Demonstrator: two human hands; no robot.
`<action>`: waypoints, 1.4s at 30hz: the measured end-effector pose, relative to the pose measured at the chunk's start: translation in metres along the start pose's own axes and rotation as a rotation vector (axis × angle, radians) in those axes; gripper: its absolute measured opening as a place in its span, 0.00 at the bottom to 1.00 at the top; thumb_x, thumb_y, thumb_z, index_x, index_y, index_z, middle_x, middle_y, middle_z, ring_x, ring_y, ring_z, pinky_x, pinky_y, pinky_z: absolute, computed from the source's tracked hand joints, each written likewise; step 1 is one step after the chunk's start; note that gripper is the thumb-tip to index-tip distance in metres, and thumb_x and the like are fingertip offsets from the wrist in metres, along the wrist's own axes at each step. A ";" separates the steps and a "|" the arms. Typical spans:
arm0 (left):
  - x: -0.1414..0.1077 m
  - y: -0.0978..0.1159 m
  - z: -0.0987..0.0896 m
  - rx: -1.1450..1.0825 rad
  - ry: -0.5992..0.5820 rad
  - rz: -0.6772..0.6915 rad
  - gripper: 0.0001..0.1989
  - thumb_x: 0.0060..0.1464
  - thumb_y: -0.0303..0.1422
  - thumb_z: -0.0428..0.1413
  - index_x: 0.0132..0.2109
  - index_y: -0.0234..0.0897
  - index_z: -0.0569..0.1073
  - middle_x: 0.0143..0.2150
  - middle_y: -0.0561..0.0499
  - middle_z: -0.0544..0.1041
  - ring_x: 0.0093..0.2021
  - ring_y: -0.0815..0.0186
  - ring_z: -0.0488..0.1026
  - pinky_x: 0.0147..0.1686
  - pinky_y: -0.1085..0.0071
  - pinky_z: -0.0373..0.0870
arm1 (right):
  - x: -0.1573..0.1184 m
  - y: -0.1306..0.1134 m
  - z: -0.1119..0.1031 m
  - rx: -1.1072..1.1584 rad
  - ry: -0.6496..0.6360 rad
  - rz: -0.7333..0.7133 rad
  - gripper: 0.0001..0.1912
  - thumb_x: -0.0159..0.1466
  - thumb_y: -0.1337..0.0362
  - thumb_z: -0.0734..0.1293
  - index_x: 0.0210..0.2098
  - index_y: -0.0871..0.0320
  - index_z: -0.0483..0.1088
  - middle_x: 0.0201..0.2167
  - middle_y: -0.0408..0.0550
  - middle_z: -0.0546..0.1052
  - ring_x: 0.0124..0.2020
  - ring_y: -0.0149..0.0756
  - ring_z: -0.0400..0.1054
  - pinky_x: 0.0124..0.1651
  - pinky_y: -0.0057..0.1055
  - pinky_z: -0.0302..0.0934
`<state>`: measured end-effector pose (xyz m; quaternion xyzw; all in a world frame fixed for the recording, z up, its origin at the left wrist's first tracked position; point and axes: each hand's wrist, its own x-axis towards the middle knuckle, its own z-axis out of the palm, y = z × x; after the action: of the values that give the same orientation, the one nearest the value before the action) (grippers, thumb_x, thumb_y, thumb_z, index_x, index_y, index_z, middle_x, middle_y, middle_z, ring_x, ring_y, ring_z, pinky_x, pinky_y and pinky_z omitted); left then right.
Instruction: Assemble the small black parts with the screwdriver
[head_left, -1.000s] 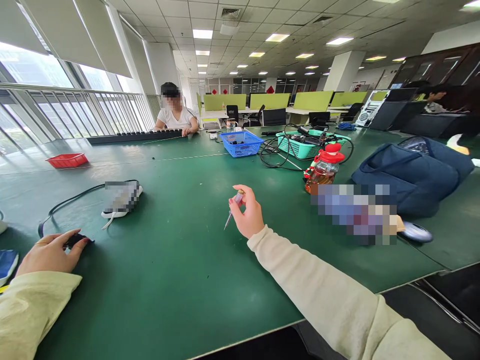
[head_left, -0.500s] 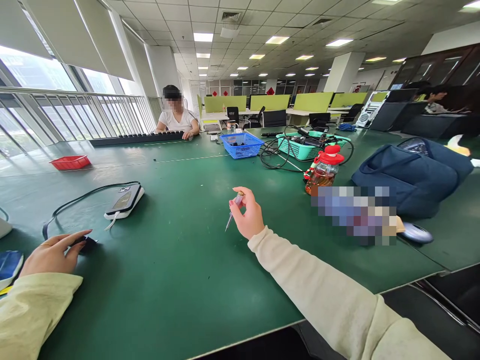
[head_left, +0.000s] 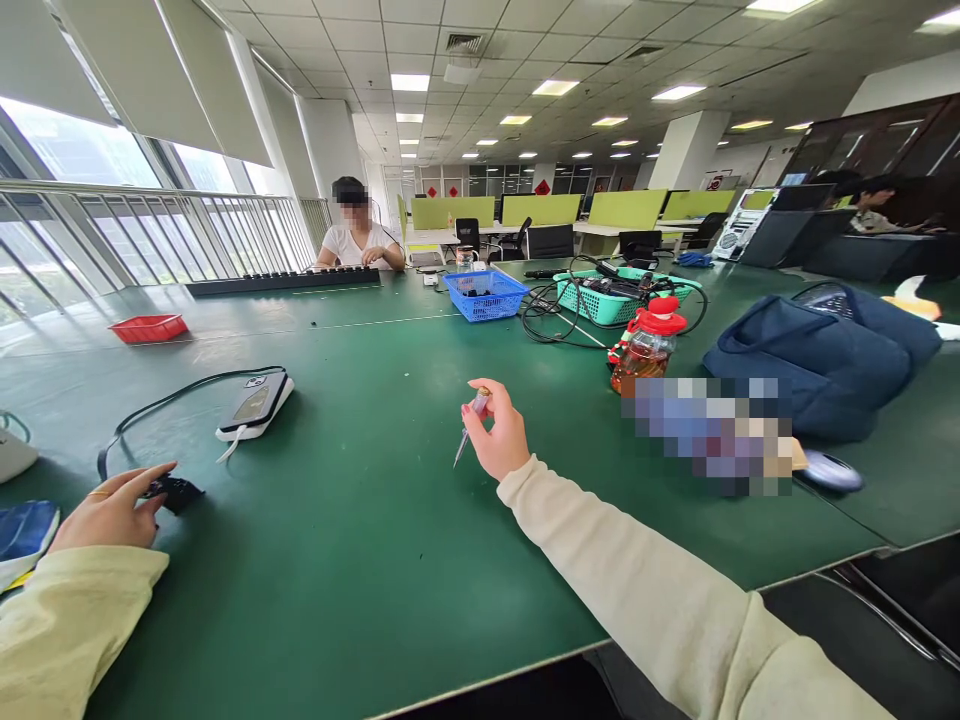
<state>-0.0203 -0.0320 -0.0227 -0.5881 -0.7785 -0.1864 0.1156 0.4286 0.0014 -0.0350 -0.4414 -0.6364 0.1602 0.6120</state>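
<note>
Over the middle of the green table (head_left: 322, 590), my right hand (head_left: 501, 435) is closed round a small screwdriver (head_left: 480, 402). Its thin metal shaft points down and to the left, with the tip near the tabletop. At the left, my left hand (head_left: 112, 508) has its fingers closed on a small black part (head_left: 178, 493) by the table surface. What kind of part it is I cannot make out, since the fingers cover some of it. A phone (head_left: 256, 398) lies on a white block beyond that hand, with a white cable and a black strap beside it.
A red tray (head_left: 148, 329), a blue basket (head_left: 486, 296) and a green basket (head_left: 600, 302) with black cables stand farther back. To the right are a red-lidded bottle (head_left: 645, 355), a navy bag (head_left: 795, 360) and a mouse (head_left: 831, 470). A person (head_left: 361, 240) sits across the table.
The view has shifted slightly. My left hand has moved a little and more of the black part shows beside its fingers. My right hand keeps the screwdriver in nearly the same place.
</note>
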 end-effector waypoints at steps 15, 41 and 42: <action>0.014 0.014 -0.004 0.149 -0.174 -0.190 0.27 0.57 0.47 0.41 0.51 0.31 0.71 0.55 0.34 0.71 0.56 0.47 0.68 0.50 0.55 0.68 | 0.000 -0.004 0.000 -0.006 0.000 -0.017 0.14 0.62 0.61 0.62 0.47 0.56 0.64 0.28 0.43 0.74 0.27 0.31 0.68 0.30 0.28 0.63; 0.019 0.008 0.002 0.308 -0.268 -0.259 0.33 0.59 0.51 0.33 0.56 0.38 0.69 0.48 0.36 0.77 0.44 0.48 0.75 0.38 0.58 0.69 | -0.001 -0.008 -0.002 -0.011 -0.036 -0.022 0.14 0.61 0.61 0.62 0.46 0.56 0.65 0.26 0.41 0.71 0.25 0.31 0.65 0.30 0.27 0.61; 0.018 0.008 0.001 0.321 -0.269 -0.246 0.32 0.59 0.50 0.32 0.56 0.39 0.69 0.48 0.37 0.78 0.44 0.49 0.75 0.38 0.58 0.69 | -0.001 -0.008 -0.002 -0.008 -0.038 -0.020 0.14 0.61 0.61 0.62 0.46 0.56 0.65 0.26 0.41 0.71 0.25 0.30 0.65 0.29 0.27 0.61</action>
<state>-0.0174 -0.0135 -0.0148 -0.4826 -0.8722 0.0073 0.0793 0.4270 -0.0043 -0.0289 -0.4342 -0.6530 0.1597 0.5996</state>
